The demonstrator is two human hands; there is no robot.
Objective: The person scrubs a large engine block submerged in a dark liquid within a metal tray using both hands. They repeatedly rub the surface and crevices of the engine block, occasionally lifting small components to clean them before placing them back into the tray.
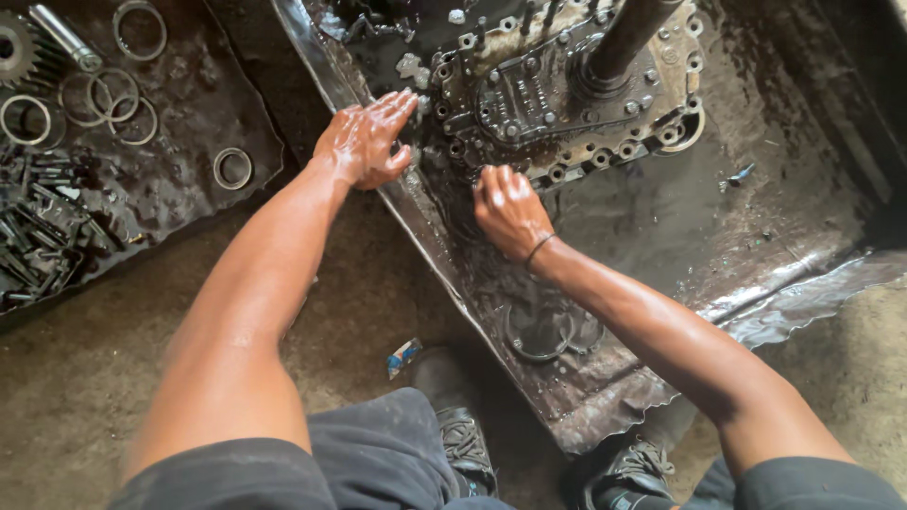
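Note:
A greasy metal housing plate (553,94) studded with bolts lies in an oily sheet-metal tray (784,227), with a dark shaft (628,38) rising from its middle. My left hand (367,140), slick with oil, rests flat with fingers extended against the plate's left edge, over the tray's rim. My right hand (507,210) is curled at the plate's near edge, fingertips pressed down against the metal; whether it pinches anything is hidden. A thin dark band circles my right wrist.
A second oily sheet (179,189) at left holds several metal rings (232,168), a gear (17,47), a steel pin (61,36) and a heap of bolts (38,236). More rings (540,331) lie in the tray's near end. My shoes (463,444) stand on dirt beside a small wrapper (402,357).

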